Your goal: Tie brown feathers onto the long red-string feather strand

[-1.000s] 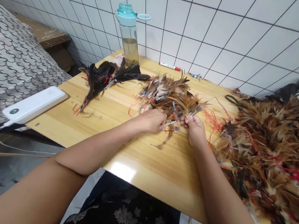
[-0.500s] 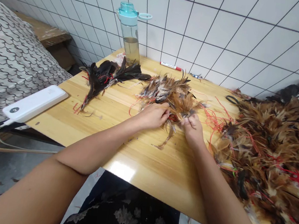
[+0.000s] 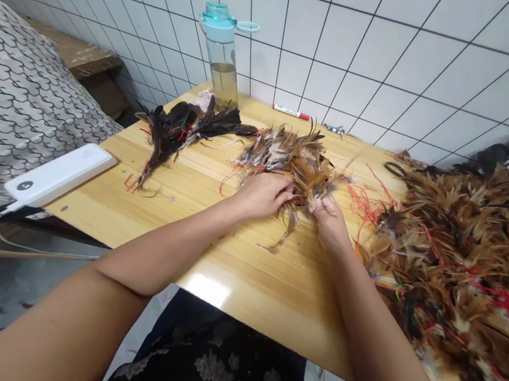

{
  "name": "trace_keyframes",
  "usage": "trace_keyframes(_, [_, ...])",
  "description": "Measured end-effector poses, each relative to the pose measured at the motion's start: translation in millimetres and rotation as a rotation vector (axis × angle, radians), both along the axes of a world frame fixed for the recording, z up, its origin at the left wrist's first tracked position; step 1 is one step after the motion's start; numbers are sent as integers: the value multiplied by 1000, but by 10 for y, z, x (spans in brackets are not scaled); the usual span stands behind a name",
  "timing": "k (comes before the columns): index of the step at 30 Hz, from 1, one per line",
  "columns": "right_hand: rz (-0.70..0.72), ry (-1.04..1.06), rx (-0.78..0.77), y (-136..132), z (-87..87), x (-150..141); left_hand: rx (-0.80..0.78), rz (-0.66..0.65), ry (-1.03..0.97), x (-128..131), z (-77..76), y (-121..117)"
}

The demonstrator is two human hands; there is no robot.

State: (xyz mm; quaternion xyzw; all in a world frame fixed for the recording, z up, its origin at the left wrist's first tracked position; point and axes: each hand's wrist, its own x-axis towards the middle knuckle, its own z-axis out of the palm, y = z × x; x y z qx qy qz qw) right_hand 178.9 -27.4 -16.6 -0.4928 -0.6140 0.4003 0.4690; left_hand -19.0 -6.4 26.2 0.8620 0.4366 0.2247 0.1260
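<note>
At the middle of the wooden table [image 3: 245,263], my right hand [image 3: 329,219] pinches the base of a bunch of brown feathers [image 3: 316,176], whose tips point away from me. My left hand [image 3: 267,196] is closed just left of that bunch, thumb against fingers; whatever it grips is hidden or too small to make out. Beyond my left hand lies a heap of brown and grey feathers [image 3: 273,146] with white quills and red string, touching the bunch. Some loose feathers [image 3: 283,237] lie below, between my hands.
A large pile of brown feathers [image 3: 471,242] with red strings [image 3: 367,203] covers the right side. Dark feathers [image 3: 174,122] lie at the left, before a water bottle [image 3: 224,63]. A white power bank [image 3: 62,173] sits on the left edge; a red marker [image 3: 290,113] lies by the tiled wall.
My left hand has shifted slightly right, closer to the right hand. The feather bunch has tilted a little; the right hand has barely moved.
</note>
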Motion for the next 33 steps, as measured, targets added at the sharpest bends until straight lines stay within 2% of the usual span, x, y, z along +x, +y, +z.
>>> trace_keyframes(4, [5, -91, 91, -9, 18, -28, 28, -39, -33, 56, -38, -39])
trace_keyframes(10, [2, -160, 84, -19, 58, -76, -20, -24, -47, 103, -34, -76])
trace_keyframes(17, [-230, -442, 211, 27, 80, 30, -84, -95, -71, 107, -29, -87])
trace_keyframes(21, [-325, -806, 215, -42, 158, 38, -67, -145, -51, 140, -26, -160])
trace_keyframes(24, [-296, -1125, 208, -113, 237, -10, 59, -220, 14, 176, 2, -239])
trace_keyframes(26, [-255, -1256, 215, -144, 266, -46, 169, -264, 61, 193, 25, -270])
trace_keyframes(30, [-121, -1362, 263, -181, 270, -106, 347, -286, 109, 166, 62, -230])
trace_keyframes(33, [24, -1370, 328, -217, 285, -145, 382, -242, 116, 84, 80, -127])
